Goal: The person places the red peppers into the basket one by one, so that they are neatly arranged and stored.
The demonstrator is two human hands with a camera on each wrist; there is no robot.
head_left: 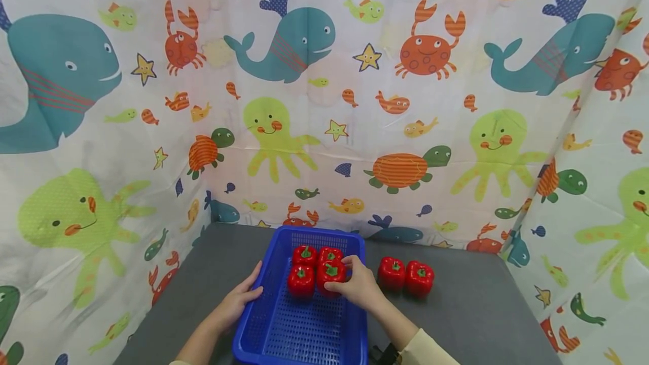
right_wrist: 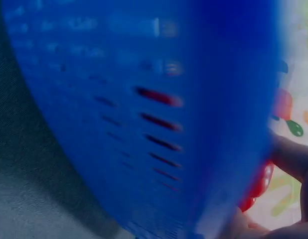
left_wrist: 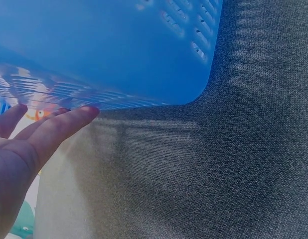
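Observation:
My right hand (head_left: 363, 287) holds a red bell pepper (head_left: 328, 285) inside the blue basket (head_left: 304, 328), thumb on its near side and fingers on its far side. Beside it in the basket sit three more red bell peppers (head_left: 301, 283) with green stems, close together toward the far end. In the right wrist view, the basket wall (right_wrist: 229, 99) hides most of the held pepper (right_wrist: 258, 186). Along the basket's left side, my left hand (head_left: 234, 304) rests with fairly straight fingers. The left wrist view shows its fingers (left_wrist: 69, 124) extended against the basket's outer side.
Two red bell peppers (head_left: 405, 276) stand side by side on the grey table (head_left: 456, 320), right of the basket. A white curtain (head_left: 355, 128) printed with sea animals surrounds the table at the back and both sides. A dark object (head_left: 383, 355) shows by my right wrist.

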